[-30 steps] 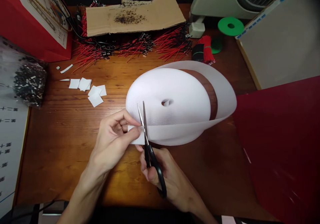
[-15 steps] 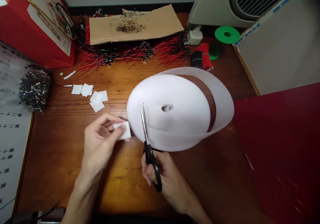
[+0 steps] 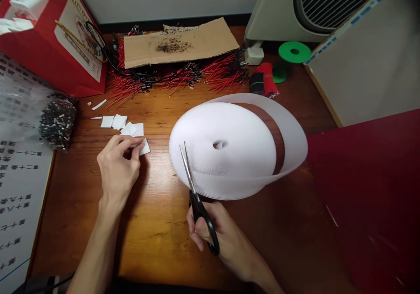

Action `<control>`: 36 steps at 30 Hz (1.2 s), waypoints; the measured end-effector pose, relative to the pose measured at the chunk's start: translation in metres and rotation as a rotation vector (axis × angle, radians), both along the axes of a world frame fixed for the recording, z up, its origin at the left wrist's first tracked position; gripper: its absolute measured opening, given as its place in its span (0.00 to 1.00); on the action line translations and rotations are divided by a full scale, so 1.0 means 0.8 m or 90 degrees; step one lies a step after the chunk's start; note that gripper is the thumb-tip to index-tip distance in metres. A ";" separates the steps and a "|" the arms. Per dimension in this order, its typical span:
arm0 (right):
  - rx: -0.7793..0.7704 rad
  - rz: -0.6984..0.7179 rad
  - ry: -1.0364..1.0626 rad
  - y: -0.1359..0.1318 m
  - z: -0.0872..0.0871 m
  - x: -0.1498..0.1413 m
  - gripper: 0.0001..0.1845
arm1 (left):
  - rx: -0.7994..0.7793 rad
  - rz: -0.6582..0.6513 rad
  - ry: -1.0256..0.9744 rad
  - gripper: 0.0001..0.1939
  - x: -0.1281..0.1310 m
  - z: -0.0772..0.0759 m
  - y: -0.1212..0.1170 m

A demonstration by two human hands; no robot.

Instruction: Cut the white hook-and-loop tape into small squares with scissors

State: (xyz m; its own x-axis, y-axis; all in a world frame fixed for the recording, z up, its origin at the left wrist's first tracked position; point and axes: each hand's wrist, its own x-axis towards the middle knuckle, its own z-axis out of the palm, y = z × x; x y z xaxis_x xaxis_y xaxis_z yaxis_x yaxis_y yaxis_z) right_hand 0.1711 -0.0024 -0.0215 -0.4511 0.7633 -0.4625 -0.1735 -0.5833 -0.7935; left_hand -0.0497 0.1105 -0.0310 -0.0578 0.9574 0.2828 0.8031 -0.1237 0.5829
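My left hand (image 3: 120,167) pinches a small white square piece (image 3: 145,147) just above or on the wood, beside several similar white squares (image 3: 119,122), some overlapping. Black-handled scissors (image 3: 194,187) are in my right hand (image 3: 216,230), fingers through the handles. Their blades point away from me, slightly parted, over the near left edge of a big white roll of tape-like strip (image 3: 229,127). The roll lies flat, with its loose outer end looping out on the right. My left fingers partly hide the square.
Behind lie bundles of red and black wires (image 3: 226,73) under a stained cardboard piece (image 3: 183,44). A red paper bag (image 3: 88,82) and a plastic bag of small black parts (image 3: 57,121) stand left. A green spool (image 3: 294,52) and a heater (image 3: 278,9) are at back right.
My left hand has moved left and away from me, carrying the white square from beside the roll to the other squares. The right hand with the scissors has barely moved. The view has shifted slightly.
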 end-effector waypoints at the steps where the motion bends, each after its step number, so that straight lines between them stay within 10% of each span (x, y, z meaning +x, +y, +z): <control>1: -0.003 0.000 0.003 0.000 0.002 0.000 0.39 | 0.010 -0.007 0.004 0.05 -0.001 -0.003 0.000; 5: -0.026 -0.010 0.005 0.001 0.007 0.003 0.40 | 0.052 -0.014 0.035 0.05 -0.001 -0.006 -0.002; 10: -0.046 0.018 0.043 -0.005 0.000 0.017 0.42 | 0.058 -0.010 -0.003 0.02 0.016 0.034 -0.024; 15: 0.022 -0.001 0.166 -0.010 -0.010 0.032 0.39 | -0.224 -0.158 -0.293 0.03 0.034 0.069 -0.054; 23: 0.019 0.046 0.267 -0.007 -0.019 0.039 0.40 | -0.532 -0.193 -0.698 0.19 0.076 0.048 -0.065; 32: 0.004 0.025 0.275 -0.013 -0.014 0.040 0.41 | -0.488 -0.138 -0.642 0.14 0.094 0.044 -0.066; 36: 0.078 -0.133 0.166 -0.020 0.007 0.043 0.38 | -0.460 -0.078 -0.576 0.08 0.090 0.044 -0.065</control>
